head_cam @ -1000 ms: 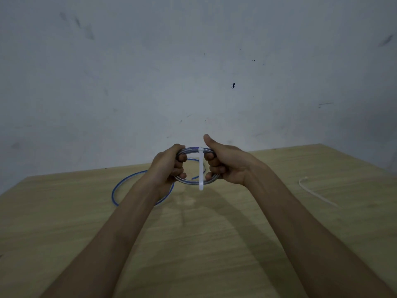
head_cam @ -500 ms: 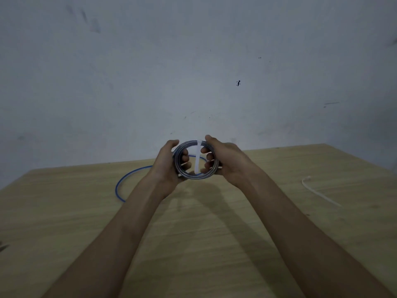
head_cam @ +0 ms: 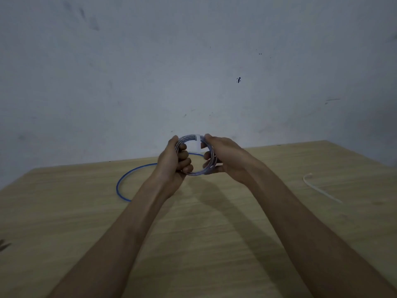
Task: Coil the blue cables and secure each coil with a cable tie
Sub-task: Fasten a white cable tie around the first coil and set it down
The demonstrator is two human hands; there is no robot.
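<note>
A pale, scuffed wall (head_cam: 150, 72) with grey smears fills the upper half of the view and meets the far edge of a light wood-grain desk (head_cam: 214, 233) that spreads across the lower half. Two bare forearms reach in from the bottom corners and converge above the far middle of the desk, casting a soft shadow (head_cam: 214, 196) on the wood beneath them. Behind and to the left of the hands, a loose blue cable (head_cam: 120, 186) lies flat on the desk in a wide open loop, part of it hidden by the left wrist. The left hand (head_cam: 171, 160) grips the left side of a small blue coil (head_cam: 194, 173), its fingers (head_cam: 184, 155) curled through the ring from the near side. The right hand (head_cam: 225, 155) grasps the right side, with its fingers (head_cam: 207, 155) hooked inside the ring and the thumb over the top. The coil is held upright in the air between the two hands, above the desk and not touching it. Well apart on the right, a spare cable tie (head_cam: 318, 189), pale and gently curved, lies flat on the wood. A white cable tie (head_cam: 198, 140) wraps the top of the coil, just beside the right thumb; whether it is locked cannot be told. A small dark speck (head_cam: 238, 80) marks the wall above the hands.
</note>
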